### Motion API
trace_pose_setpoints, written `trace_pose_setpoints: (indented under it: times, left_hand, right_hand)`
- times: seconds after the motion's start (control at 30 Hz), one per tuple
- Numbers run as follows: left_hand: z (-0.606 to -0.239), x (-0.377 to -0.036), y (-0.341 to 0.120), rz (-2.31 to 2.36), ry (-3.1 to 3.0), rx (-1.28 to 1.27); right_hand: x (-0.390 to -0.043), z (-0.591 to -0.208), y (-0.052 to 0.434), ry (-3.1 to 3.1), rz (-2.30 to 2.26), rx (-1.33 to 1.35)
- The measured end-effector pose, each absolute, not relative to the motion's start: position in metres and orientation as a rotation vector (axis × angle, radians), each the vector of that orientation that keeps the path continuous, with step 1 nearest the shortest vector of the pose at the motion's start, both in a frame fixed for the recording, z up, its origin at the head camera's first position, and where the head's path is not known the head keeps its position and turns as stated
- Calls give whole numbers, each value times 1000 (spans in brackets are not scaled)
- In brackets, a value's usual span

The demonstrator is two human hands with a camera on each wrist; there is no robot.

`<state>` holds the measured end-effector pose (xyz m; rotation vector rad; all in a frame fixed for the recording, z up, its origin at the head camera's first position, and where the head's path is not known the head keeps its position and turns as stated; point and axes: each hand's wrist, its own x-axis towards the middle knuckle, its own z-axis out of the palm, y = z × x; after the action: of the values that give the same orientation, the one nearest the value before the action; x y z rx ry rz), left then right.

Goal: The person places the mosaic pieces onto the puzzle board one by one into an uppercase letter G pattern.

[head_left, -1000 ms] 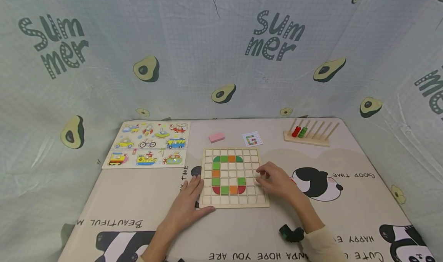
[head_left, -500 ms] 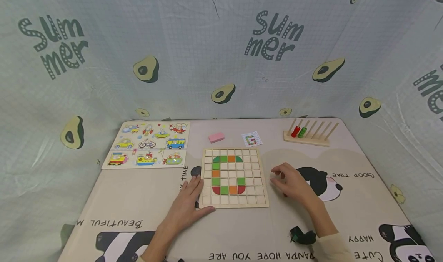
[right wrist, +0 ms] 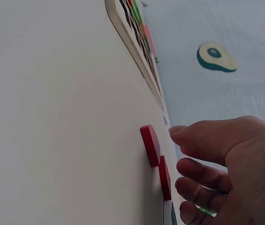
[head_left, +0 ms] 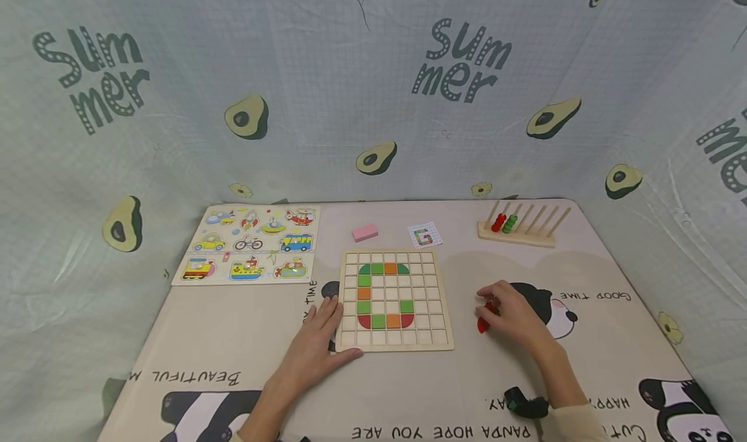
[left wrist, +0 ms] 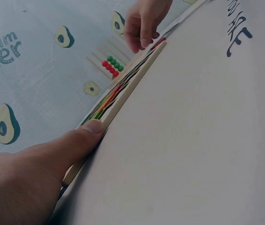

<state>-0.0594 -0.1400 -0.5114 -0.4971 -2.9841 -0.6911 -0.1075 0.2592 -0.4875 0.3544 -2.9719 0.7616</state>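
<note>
My left hand rests against the left edge and near left corner of a wooden grid board, its thumb on the rim. Green, orange and red tiles lie in several cells, with a red rounded-corner tile among them. To the right of the board, my right hand hovers over loose red tiles. In the right wrist view two red tiles, one nearer and one farther, lie beside the thumb and loosely bent fingers, which hold nothing visible. Something green is partly hidden behind the fingers.
Behind the board lie a pink block and a pattern card. A picture puzzle board is at the back left. A wooden peg stand with red and green beads stands at the back right.
My right hand has moved right, away from the board's right edge, to the loose red tiles, which now show beside its fingers. My left hand stays in place on the board.
</note>
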Motion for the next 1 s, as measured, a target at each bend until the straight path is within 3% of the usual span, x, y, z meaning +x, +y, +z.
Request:
trace_pose_setpoints:
  times: [1.0]
  left_hand:
    - [-513,-59,-140,-668,-2992,-483]
  right_hand:
    - [-106,-487,276,-3032,745,319]
